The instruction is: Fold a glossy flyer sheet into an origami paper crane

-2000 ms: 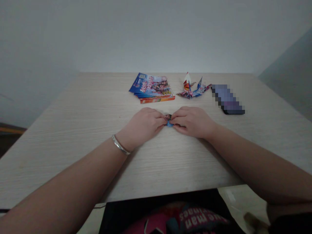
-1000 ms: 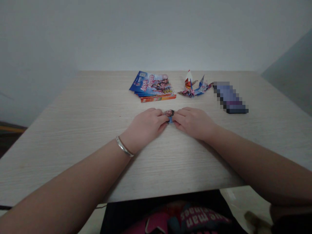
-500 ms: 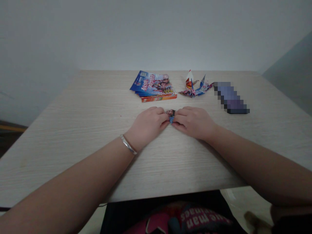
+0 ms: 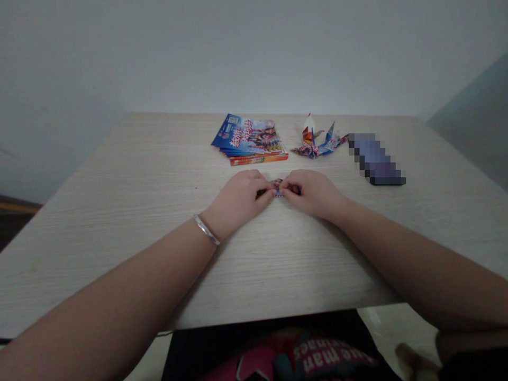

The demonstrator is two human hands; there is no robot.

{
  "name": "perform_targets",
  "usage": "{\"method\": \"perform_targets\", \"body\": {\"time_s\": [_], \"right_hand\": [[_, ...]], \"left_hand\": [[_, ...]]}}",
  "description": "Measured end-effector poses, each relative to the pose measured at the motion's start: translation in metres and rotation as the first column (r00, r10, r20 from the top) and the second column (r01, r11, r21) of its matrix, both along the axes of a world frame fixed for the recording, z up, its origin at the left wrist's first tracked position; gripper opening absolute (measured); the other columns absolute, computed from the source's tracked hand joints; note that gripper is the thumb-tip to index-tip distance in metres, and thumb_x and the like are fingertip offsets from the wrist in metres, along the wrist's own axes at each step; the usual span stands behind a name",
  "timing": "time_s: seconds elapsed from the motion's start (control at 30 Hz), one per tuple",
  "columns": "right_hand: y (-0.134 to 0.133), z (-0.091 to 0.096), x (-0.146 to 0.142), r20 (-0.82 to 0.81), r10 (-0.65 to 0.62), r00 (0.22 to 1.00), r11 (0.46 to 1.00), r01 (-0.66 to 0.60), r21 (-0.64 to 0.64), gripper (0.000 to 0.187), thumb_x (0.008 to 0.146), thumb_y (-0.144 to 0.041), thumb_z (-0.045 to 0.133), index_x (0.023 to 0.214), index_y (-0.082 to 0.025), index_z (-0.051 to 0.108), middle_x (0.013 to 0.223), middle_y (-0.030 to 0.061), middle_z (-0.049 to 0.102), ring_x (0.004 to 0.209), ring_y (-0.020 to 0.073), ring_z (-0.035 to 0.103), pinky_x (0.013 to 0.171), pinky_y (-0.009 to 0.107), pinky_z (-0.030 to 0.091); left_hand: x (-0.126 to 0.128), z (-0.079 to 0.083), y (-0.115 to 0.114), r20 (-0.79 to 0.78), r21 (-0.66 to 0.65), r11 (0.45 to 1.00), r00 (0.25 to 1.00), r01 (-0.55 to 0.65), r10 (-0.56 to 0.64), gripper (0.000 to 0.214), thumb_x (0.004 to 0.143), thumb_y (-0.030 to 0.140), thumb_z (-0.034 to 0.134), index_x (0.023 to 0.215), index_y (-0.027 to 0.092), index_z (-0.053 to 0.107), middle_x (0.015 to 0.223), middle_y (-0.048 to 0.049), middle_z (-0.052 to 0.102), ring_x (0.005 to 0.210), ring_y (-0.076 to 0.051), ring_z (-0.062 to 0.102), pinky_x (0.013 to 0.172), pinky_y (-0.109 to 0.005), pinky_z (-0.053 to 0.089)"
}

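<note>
A small folded piece of printed paper [image 4: 277,186] lies low at the middle of the table, mostly covered by my fingers. My left hand [image 4: 246,194] pinches its left side between thumb and fingers, a silver bangle on the wrist. From the other side, my right hand [image 4: 310,191] grips the paper's right part, thumb and fingers pressed together on it. The fingertips of both hands almost meet. Beyond them stand folded paper cranes [image 4: 317,143] in blue, red and white print.
A fanned stack of printed leaflets [image 4: 254,138] lies behind my left hand. To the right is a dark, pixelated flat object [image 4: 377,159], perhaps a phone. The pale wood table [image 4: 130,159] meets a white wall at the back.
The paper now shows a different printed part and looks flatter. Both hands have shifted slightly away from me, and my fingers have changed their hold on the paper.
</note>
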State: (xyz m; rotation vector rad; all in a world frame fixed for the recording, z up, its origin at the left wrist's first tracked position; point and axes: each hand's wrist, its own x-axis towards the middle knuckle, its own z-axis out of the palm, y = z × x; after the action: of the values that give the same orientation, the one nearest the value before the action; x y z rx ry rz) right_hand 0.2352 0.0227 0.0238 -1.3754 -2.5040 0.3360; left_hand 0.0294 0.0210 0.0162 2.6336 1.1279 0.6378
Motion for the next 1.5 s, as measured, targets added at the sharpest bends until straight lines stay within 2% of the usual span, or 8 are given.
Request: {"method": "perform_targets", "body": {"time_s": [0.3,0.63,0.87,0.97,1.13,1.3,1.4,1.5], "right_hand": [[0.004,-0.01,0.006,-0.075,-0.009,0.997,1.0,0.008,-0.016,0.02,0.089,-0.027,0.06,0.072,-0.018,0.065,0.071,0.003,0.062,0.068,0.0156,0.051,0.065,0.03,0.033],[0.007,-0.013,0.0,-0.221,-0.119,0.968,0.981,0.08,-0.175,0.018,0.086,-0.027,0.062,0.072,-0.018,0.068,0.067,0.0003,0.063,0.061,0.0127,0.051,0.059,0.029,0.031],[0.005,-0.016,0.0,-0.311,-0.03,0.95,0.988,-0.018,-0.15,0.016,0.084,-0.03,0.065,0.077,-0.018,0.073,0.07,0.0008,0.067,0.065,0.0134,0.054,0.063,0.029,0.035],[0.006,-0.014,-0.001,-0.257,0.005,0.966,0.993,-0.035,-0.11,0.016,0.085,-0.029,0.064,0.078,-0.018,0.073,0.071,0.0015,0.066,0.065,0.0143,0.054,0.065,0.03,0.036],[0.006,-0.004,-0.004,0.023,0.097,0.995,0.995,-0.097,-0.033,0.018,0.088,-0.026,0.058,0.083,-0.018,0.074,0.078,0.0066,0.069,0.078,0.0214,0.058,0.074,0.034,0.036],[0.01,-0.002,0.004,-0.018,0.169,0.985,0.984,-0.17,-0.049,0.018,0.089,-0.026,0.06,0.086,-0.02,0.076,0.084,0.0061,0.074,0.085,0.0221,0.062,0.082,0.035,0.039],[0.012,-0.003,0.011,-0.111,0.113,0.987,0.984,-0.127,-0.128,0.015,0.086,-0.029,0.066,0.081,-0.02,0.077,0.079,0.0042,0.074,0.079,0.0196,0.063,0.077,0.033,0.04],[0.011,-0.003,0.014,-0.19,-0.023,0.982,0.972,-0.023,-0.234,0.016,0.083,-0.034,0.071,0.077,-0.021,0.077,0.074,0.0022,0.073,0.071,0.0169,0.061,0.068,0.03,0.039]], "left_hand": [[-0.001,-0.006,0.004,-0.004,-0.049,0.996,0.998,-0.068,0.068,0.021,0.097,0.028,0.061,0.093,0.012,0.074,0.091,-0.0086,0.071,0.089,-0.022,0.063,0.081,-0.034,0.047],[0.001,-0.008,0.006,-0.09,-0.022,0.993,0.989,-0.116,0.114,0.022,0.097,0.03,0.06,0.091,0.012,0.072,0.092,-0.0095,0.069,0.088,-0.023,0.061,0.08,-0.035,0.046],[0.002,-0.005,0.004,-0.112,-0.028,0.991,0.986,-0.128,0.124,0.018,0.096,0.027,0.06,0.091,0.013,0.071,0.09,-0.0086,0.067,0.087,-0.023,0.06,0.079,-0.035,0.046],[0.002,-0.003,0.005,-0.118,-0.057,0.993,0.988,-0.108,0.101,0.017,0.096,0.026,0.06,0.093,0.013,0.071,0.092,-0.0087,0.067,0.091,-0.023,0.061,0.081,-0.035,0.047],[0.001,-0.003,0.004,-0.13,-0.062,0.997,0.991,-0.045,0.037,0.018,0.096,0.026,0.06,0.091,0.013,0.071,0.092,-0.0085,0.067,0.089,-0.023,0.061,0.082,-0.036,0.047],[0.003,0.001,-0.002,-0.127,-0.082,0.996,0.992,-0.025,0.015,0.017,0.096,0.025,0.058,0.089,0.014,0.07,0.092,-0.0079,0.066,0.089,-0.023,0.061,0.083,-0.036,0.048],[0.005,0.004,-0.003,-0.085,-0.108,0.994,0.996,-0.028,0.019,0.017,0.095,0.024,0.059,0.085,0.014,0.069,0.088,-0.007,0.066,0.088,-0.022,0.06,0.083,-0.035,0.047],[0.006,0.005,-0.001,-0.058,-0.116,0.993,0.998,-0.031,0.024,0.017,0.094,0.024,0.061,0.082,0.015,0.068,0.086,-0.0066,0.066,0.088,-0.022,0.06,0.082,-0.035,0.047]]}}
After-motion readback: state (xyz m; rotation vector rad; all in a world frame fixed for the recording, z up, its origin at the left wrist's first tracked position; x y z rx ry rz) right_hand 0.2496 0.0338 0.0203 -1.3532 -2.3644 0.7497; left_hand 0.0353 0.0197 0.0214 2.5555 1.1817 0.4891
